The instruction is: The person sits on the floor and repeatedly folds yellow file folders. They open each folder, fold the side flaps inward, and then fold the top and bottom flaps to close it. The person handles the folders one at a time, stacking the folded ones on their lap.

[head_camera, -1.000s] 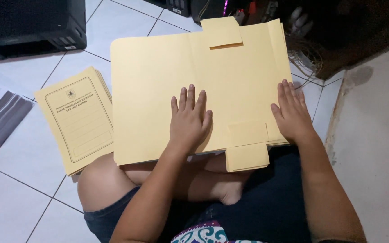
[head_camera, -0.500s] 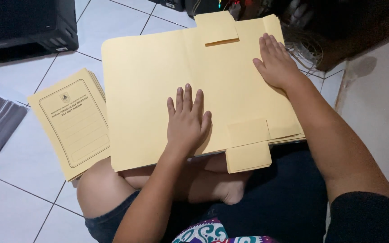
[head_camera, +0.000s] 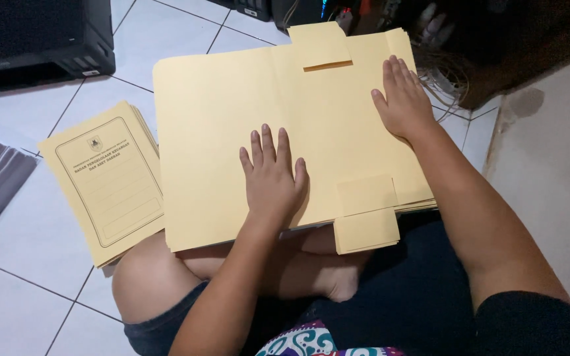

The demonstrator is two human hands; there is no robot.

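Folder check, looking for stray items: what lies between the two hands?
Head view: only bare folder surface between left hand and right hand.

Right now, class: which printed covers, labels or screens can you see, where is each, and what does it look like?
Printed folder stack: on the floor tiles, left of the lap; cream rectangles, dark rounded border, small emblem on top.
Open folder: on the lap under both hands; plain cream, tabbed, unprinted.

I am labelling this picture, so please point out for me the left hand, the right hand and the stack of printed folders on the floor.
left hand (head_camera: 273, 178), head view, on the back of the hand.
right hand (head_camera: 402, 99), head view, on the back of the hand.
stack of printed folders (head_camera: 108, 177), head view, on the middle of the top cover.
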